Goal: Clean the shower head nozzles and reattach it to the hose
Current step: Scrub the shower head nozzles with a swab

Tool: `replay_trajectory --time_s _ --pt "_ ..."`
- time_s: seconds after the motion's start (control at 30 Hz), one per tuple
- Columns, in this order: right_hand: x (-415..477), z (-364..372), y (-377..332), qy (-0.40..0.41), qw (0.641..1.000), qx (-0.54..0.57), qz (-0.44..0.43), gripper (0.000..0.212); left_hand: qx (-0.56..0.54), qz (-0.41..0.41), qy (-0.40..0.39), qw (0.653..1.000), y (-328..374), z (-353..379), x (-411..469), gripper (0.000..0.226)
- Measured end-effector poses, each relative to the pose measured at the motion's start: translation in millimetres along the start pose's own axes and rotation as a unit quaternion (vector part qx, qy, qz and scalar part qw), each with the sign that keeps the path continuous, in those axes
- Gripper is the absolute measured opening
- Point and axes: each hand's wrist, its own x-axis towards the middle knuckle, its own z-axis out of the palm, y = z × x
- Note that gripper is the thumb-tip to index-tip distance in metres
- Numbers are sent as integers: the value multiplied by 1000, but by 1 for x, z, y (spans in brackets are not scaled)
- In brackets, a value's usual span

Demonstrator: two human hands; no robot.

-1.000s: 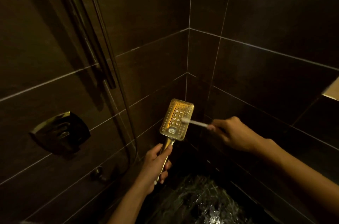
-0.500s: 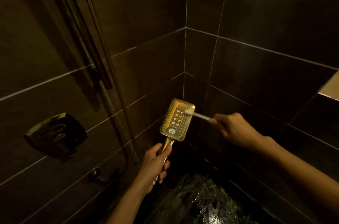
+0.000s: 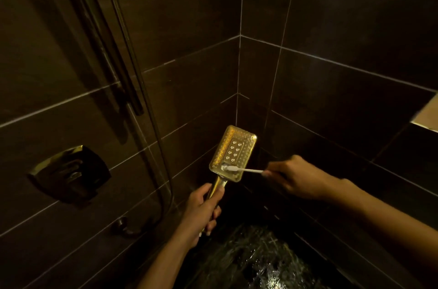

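Brass-toned valve plate [image 3: 68, 174] sits far left on dark tile, with the hose [image 3: 157, 142] hanging just beside it. My left hand [image 3: 201, 213] has its fingers wrapped round the handle of the gold shower head [image 3: 233, 153], held face-up near the corner. A small white brush [image 3: 239, 168] touches the lower nozzles, pinched in my right hand [image 3: 296, 176]. I judge that hard scrubbing could twist the handle loose and drop it. I cannot find the hose's free end in this gloom, and my palm covers the handle's base.

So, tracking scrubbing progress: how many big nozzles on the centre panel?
8 nozzles: two columns of four in the shower head, above the brush tip; more may be hidden.
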Motion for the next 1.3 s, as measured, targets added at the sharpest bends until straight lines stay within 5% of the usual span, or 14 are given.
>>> replay_trajectory --time_s 0.13,0.3,0.43,0.57,0.7,0.83,0.97,1.13,1.3 --pt "5 -16 14 172 982 -17 77 40 4 5 -3 1000 0 2 1 24" --pt "3 -7 -2 33 999 13 28 22 4 12 -8 1000 0 3 -1 23" --pt "7 -19 9 153 982 -7 109 28 9 13 -5 1000 1 4 -1 22" --pt "6 -9 -5 41 998 -7 37 28 13 19 -10 1000 2 1 -2 25" --pt "7 -24 5 155 981 -1 119 44 21 20 -4 1000 0 -1 -1 27" --pt "3 -13 -7 50 998 0 46 29 23 28 -5 999 2 -2 -2 27" --pt "5 -20 3 172 976 12 132 32 18 31 -6 999 1 -1 -4 27" --pt "2 -12 -11 57 997 12 57 27 23 42 -11 999 -2 -3 -5 22" --pt "3 -20 10 183 977 -7 108 45 28 48 -4 998 -3 -4 -5 23"
